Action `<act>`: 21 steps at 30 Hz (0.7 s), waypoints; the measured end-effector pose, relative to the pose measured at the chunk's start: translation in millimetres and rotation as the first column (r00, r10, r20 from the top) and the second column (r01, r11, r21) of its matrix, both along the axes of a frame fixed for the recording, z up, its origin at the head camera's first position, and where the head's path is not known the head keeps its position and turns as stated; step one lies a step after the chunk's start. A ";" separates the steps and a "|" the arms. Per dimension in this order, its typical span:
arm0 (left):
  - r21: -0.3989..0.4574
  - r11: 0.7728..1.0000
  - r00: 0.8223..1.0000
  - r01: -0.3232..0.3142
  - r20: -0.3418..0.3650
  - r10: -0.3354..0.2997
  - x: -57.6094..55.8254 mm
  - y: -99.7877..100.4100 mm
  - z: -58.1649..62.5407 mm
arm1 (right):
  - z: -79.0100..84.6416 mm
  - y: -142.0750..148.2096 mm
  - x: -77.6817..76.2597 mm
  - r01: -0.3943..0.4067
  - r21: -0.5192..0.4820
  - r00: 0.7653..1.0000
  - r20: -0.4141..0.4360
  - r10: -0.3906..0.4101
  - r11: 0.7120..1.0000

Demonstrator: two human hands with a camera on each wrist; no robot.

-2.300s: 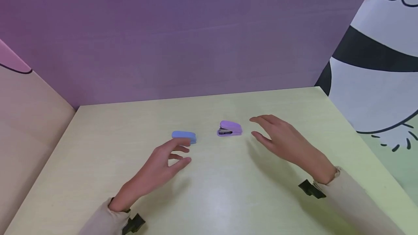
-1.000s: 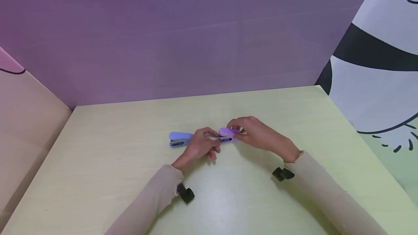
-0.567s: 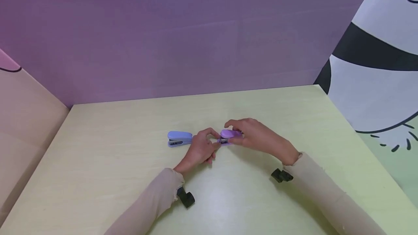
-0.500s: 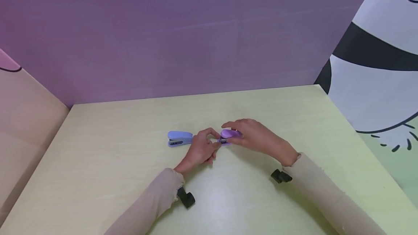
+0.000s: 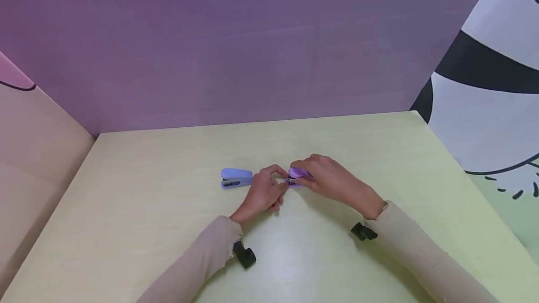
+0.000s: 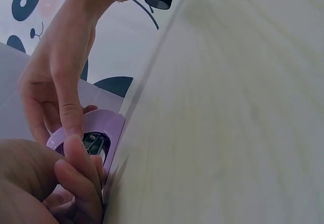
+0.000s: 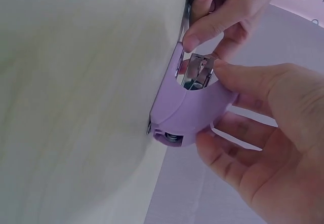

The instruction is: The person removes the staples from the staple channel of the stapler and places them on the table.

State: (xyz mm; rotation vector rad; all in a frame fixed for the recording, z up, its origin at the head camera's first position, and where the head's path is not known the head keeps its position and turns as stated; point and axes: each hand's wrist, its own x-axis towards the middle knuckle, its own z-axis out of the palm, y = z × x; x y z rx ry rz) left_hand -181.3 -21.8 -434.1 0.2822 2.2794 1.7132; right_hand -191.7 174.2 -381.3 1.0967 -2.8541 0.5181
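A small purple stapler (image 5: pixel 299 172) stands on the table, its mouth turned left towards my left hand. With thumb and forefinger, my left hand (image 5: pixel 263 191) pinches the front end of its base. My right hand (image 5: pixel 332 179) grips the stapler from the right, thumb on the near side and fingers on the far side of the top arm. In the right wrist view, the purple stapler (image 7: pixel 190 107) shows its metal staple channel between raised top and base, and a spring at its rear. A blue stapler (image 5: pixel 236 178) sits just left of my left hand, its rear end partly hidden.
The pale wooden table (image 5: pixel 168 167) meets a purple wall (image 5: pixel 252 60) at the back. A panda-printed panel (image 5: pixel 484 120) borders the right side, a pale panel (image 5: pixel 38 162) the left. Dark wrist cameras (image 5: pixel 244 255) hang below both sleeves.
Both hands have come inward from open poses and taken hold of the purple stapler, which has shifted slightly nearer. Over the last half second, the right fingers have closed down onto its top.
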 end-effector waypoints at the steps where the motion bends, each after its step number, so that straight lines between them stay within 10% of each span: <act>1: 0.001 1.000 1.000 -0.002 -0.001 0.002 -0.4 0.1 -0.2 | 0.2 -0.4 -0.3 -0.003 0.001 1.000 -0.002 0.003 1.000; 21: -0.021 1.000 1.000 0.020 -0.023 -0.020 0.6 -3.0 2.2 | -3.1 -1.3 -0.2 -0.036 0.002 0.997 -0.070 0.036 0.999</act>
